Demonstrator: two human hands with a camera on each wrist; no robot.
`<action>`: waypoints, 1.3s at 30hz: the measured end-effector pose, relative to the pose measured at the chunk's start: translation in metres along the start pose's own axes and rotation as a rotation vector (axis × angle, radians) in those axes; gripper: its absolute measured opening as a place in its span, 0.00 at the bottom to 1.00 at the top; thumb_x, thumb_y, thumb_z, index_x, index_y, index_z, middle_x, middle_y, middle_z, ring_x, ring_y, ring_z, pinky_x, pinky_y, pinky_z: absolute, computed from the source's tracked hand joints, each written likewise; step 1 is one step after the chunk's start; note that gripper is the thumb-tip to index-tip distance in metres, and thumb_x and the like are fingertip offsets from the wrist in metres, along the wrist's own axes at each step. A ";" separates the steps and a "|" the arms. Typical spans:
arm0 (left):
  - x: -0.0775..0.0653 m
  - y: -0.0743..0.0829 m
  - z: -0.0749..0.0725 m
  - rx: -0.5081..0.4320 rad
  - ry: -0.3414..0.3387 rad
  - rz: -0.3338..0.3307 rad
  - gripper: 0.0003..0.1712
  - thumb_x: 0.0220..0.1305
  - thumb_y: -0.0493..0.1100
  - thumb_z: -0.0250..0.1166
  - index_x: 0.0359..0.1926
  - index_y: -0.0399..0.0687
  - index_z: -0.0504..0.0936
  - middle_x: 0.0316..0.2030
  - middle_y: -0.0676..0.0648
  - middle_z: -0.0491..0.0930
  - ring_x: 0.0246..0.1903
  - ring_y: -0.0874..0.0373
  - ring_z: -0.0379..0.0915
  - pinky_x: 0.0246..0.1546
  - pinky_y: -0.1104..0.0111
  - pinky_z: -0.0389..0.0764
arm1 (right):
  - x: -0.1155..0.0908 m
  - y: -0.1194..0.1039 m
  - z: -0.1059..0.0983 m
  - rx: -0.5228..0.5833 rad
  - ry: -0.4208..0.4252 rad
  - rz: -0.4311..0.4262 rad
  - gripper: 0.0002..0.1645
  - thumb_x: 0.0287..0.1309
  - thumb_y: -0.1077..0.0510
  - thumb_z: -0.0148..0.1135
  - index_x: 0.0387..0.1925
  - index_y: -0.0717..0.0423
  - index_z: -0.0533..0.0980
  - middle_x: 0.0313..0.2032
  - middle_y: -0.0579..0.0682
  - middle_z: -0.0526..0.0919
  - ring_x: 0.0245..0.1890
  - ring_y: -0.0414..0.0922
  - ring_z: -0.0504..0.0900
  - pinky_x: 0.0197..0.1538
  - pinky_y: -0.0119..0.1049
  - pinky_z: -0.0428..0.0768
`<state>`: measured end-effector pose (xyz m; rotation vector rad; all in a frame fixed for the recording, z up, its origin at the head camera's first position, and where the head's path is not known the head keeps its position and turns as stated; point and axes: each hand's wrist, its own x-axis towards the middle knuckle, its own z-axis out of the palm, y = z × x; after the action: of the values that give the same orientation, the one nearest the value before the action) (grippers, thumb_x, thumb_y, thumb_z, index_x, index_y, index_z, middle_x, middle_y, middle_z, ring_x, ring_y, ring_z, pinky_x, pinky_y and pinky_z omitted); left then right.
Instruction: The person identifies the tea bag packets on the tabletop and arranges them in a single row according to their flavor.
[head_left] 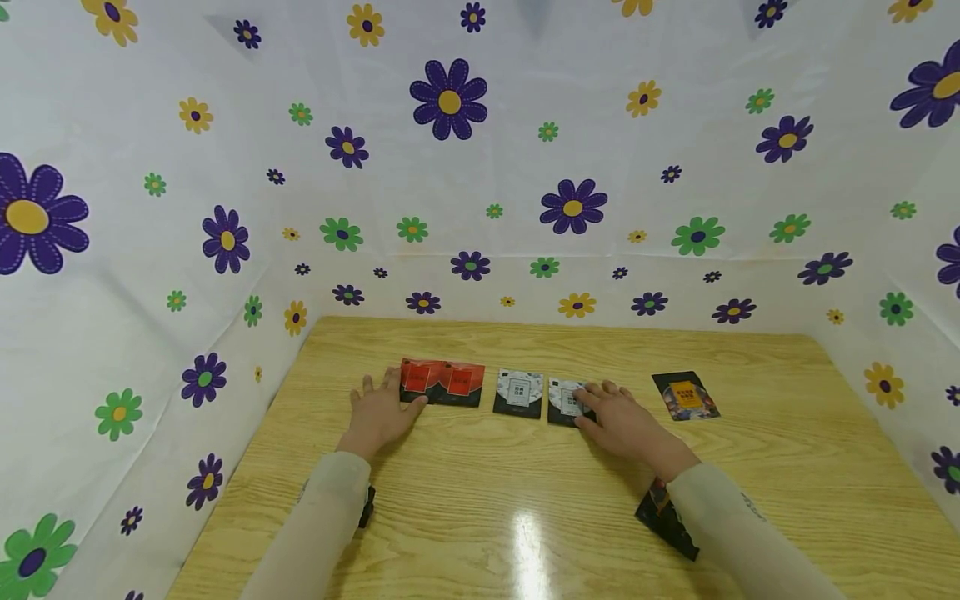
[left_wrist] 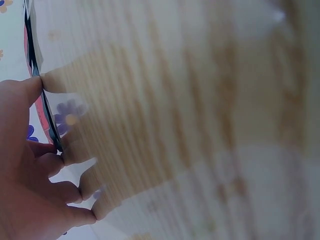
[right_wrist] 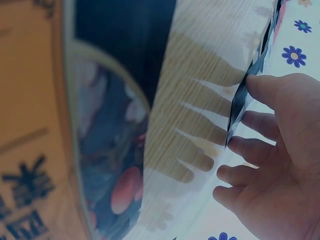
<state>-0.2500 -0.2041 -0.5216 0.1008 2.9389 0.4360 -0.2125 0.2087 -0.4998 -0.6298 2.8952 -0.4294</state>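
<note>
Two red-and-black flat packets (head_left: 459, 382) lie side by side at the left of a row on the table. My left hand (head_left: 378, 415) rests at their left end, fingers spread, thumb at the lower edge. In the left wrist view the thumb touches a thin packet (left_wrist: 47, 117) seen edge-on. Right of the red pair lies a white-and-black packet (head_left: 518, 392). Beside it, a second white-and-black packet (head_left: 561, 403) lies partly covered by my right hand (head_left: 618, 421). That hand's thumb and fingers touch it, spread out, as the right wrist view also shows.
A dark packet with an orange label (head_left: 688, 395) lies farther right on the wooden table (head_left: 465, 475). Another dark packet (head_left: 666, 527) is partly hidden under my right forearm. A small black object (head_left: 367, 507) shows beside my left sleeve. Flower-printed white sheeting (head_left: 510, 167) encloses the table.
</note>
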 end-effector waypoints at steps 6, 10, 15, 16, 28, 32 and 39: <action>-0.001 0.002 -0.001 0.000 0.002 0.000 0.53 0.78 0.69 0.52 0.85 0.37 0.46 0.83 0.34 0.50 0.79 0.21 0.39 0.75 0.25 0.45 | 0.001 0.000 0.000 -0.003 -0.010 0.007 0.32 0.79 0.51 0.56 0.75 0.62 0.69 0.74 0.71 0.69 0.76 0.76 0.61 0.74 0.74 0.60; -0.002 0.003 -0.001 0.003 -0.001 0.000 0.53 0.78 0.68 0.52 0.85 0.37 0.47 0.82 0.34 0.51 0.79 0.21 0.40 0.75 0.26 0.45 | 0.003 -0.001 0.000 -0.006 -0.017 0.011 0.32 0.79 0.50 0.56 0.75 0.62 0.69 0.74 0.71 0.69 0.76 0.75 0.61 0.75 0.73 0.60; -0.001 0.003 -0.001 0.009 -0.004 0.003 0.52 0.79 0.68 0.52 0.85 0.37 0.47 0.83 0.33 0.50 0.79 0.20 0.40 0.75 0.26 0.45 | 0.004 -0.002 0.000 -0.005 -0.023 0.011 0.32 0.79 0.51 0.56 0.76 0.62 0.69 0.74 0.71 0.69 0.76 0.75 0.60 0.75 0.73 0.60; -0.002 0.003 -0.001 0.009 -0.002 0.004 0.52 0.79 0.68 0.52 0.84 0.37 0.47 0.83 0.33 0.50 0.79 0.20 0.40 0.75 0.26 0.45 | 0.004 -0.002 -0.001 -0.007 -0.022 0.010 0.32 0.79 0.51 0.56 0.76 0.62 0.69 0.74 0.71 0.69 0.76 0.75 0.61 0.75 0.73 0.60; -0.001 0.003 -0.001 -0.002 -0.009 -0.005 0.53 0.78 0.69 0.51 0.85 0.39 0.46 0.83 0.34 0.49 0.80 0.21 0.38 0.76 0.26 0.43 | 0.007 0.000 -0.001 -0.010 -0.019 0.009 0.33 0.79 0.50 0.56 0.76 0.62 0.68 0.74 0.70 0.69 0.76 0.75 0.60 0.75 0.73 0.60; 0.000 0.003 -0.001 -0.002 -0.009 -0.003 0.53 0.78 0.69 0.51 0.85 0.39 0.46 0.83 0.34 0.49 0.79 0.21 0.38 0.76 0.26 0.43 | 0.006 0.006 -0.004 -0.006 0.013 0.021 0.33 0.79 0.49 0.56 0.76 0.62 0.68 0.74 0.70 0.69 0.76 0.75 0.61 0.74 0.75 0.60; 0.001 0.001 0.000 0.000 -0.004 -0.002 0.53 0.78 0.69 0.52 0.85 0.39 0.47 0.83 0.35 0.49 0.79 0.21 0.38 0.75 0.26 0.43 | -0.005 0.017 -0.018 -0.019 0.063 0.052 0.32 0.78 0.51 0.57 0.73 0.66 0.70 0.72 0.74 0.70 0.73 0.79 0.63 0.71 0.77 0.62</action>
<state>-0.2511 -0.2032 -0.5217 0.0983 2.9349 0.4343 -0.2183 0.2301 -0.4875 -0.5522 2.9706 -0.4235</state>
